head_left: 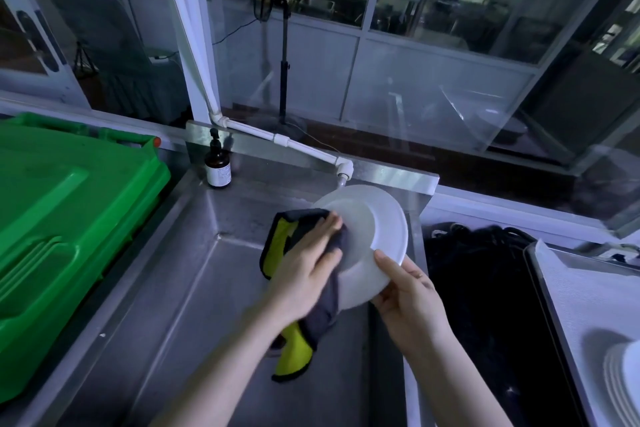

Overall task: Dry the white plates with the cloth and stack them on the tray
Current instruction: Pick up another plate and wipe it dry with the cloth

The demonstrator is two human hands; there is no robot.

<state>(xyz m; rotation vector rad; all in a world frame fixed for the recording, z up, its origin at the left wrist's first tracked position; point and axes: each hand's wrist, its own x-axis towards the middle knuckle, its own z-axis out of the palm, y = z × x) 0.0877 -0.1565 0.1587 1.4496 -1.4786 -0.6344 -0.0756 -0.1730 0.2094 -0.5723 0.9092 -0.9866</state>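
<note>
A: What did your left hand (304,274) have?

B: You pressed the grey-and-yellow microfibre cloth (304,315) flat against the round white ceramic plate (367,239), held tilted over the steel sink (194,270).

A: And your right hand (408,295)?

B: It gripped the plate's lower rim. The steel tray (568,305) with the stacked white plates (623,381) lay to your right, nearer that hand.

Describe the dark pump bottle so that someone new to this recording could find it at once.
Start at the steel sink that fills the middle of the view and follow its back ledge to the left corner, next to the green bin. The pump bottle stands upright there. It is the only bottle in view: dark brown glass, black pump, pale label.
</note>
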